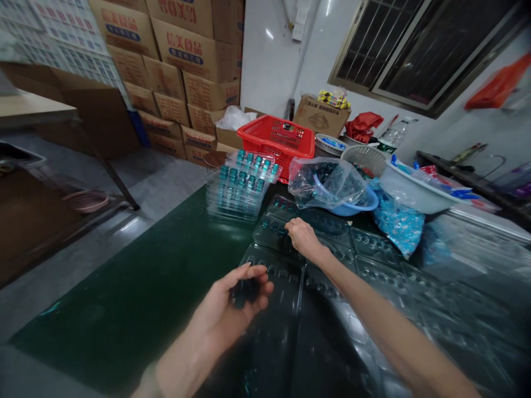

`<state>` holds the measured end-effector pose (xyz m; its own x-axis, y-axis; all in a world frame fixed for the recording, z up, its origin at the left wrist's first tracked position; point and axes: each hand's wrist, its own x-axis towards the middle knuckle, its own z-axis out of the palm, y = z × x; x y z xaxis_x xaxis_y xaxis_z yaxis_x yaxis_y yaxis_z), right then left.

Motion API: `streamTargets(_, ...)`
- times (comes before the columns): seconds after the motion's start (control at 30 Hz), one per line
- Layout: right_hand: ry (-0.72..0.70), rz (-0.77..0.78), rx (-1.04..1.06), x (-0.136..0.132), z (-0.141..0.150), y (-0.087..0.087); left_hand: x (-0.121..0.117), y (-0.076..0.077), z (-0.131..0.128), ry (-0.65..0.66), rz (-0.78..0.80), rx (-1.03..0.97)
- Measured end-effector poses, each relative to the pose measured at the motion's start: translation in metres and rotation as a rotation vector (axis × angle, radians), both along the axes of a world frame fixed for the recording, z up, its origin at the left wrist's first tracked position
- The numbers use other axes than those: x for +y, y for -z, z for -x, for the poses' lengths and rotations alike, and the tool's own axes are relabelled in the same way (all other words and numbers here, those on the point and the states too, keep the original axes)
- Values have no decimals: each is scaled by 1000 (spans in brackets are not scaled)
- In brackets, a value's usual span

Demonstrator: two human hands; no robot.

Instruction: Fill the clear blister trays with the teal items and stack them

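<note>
My right hand (305, 237) reaches over a clear plastic blister tray (261, 239) with its fingertips pinched together low at a row of slots. Small shiny teal pieces (272, 226) sit in the slots just left of those fingertips; whatever is in the pinch is too small to make out. Nearer to me, my left hand (238, 309) hovers over another clear tray (286, 287), its thumb and fingers curled round into a ring. Its palm is shaded, so I cannot make out what it holds. Several more clear trays lie side by side under and beyond my right forearm.
Filled trays with teal pieces (238, 190) are stacked at the back of the green table (166, 265). Behind stands a red basket (286, 138). A blue basin (357, 207) with a plastic bag, a blue-patterned bag (400, 226) and a white basin (415, 188) are at the back right.
</note>
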<state>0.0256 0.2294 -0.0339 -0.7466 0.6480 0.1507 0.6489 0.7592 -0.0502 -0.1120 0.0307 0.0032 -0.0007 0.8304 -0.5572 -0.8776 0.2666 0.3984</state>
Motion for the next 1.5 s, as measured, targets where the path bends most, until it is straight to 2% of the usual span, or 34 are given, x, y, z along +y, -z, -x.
streamTargets(0.1,-7,-26,12,-4,-1,1,2,1,-1,-9,-21,-120)
streamTargets(0.2,-1,-47,55,-17,-5,-7,2,4,-3,-56,-16,-209)
streamTargets(0.3,-25,-49,200,-52,-9,-27,1,8,-6,-84,-51,-241)
streamTargets(0.4,-203,96,365,-102,-11,-47,0,9,-9,-84,-100,-262)
streamTargets(0.47,-279,179,354,-130,-11,-55,-1,6,-13,-105,-102,-261)
streamTargets(0.57,-278,219,298,-150,-10,-55,-3,0,-18,-121,-74,-202)
streamTargets(0.83,-284,285,409,-150,-21,-40,-9,-3,-28,-65,-65,-188)
streamTargets(1.0,-187,295,507,-149,-23,-42,-9,-1,-32,-12,-141,-255)
streamTargets(1.1,-132,368,524,-148,-25,-42,-13,1,-32,49,-166,-163)
streamTargets(1.17,-93,483,581,-147,-27,-42,-17,3,-32,66,-148,-29)
streamTargets(1.33,-9,886,722,-145,-29,-50,-25,2,-33,92,-151,332)
streamTargets(1.4,29,1016,763,-146,-28,-50,-24,3,-34,114,-158,358)
streamTargets(1.5,87,1149,785,-149,-26,-42,-20,6,-34,113,-138,252)
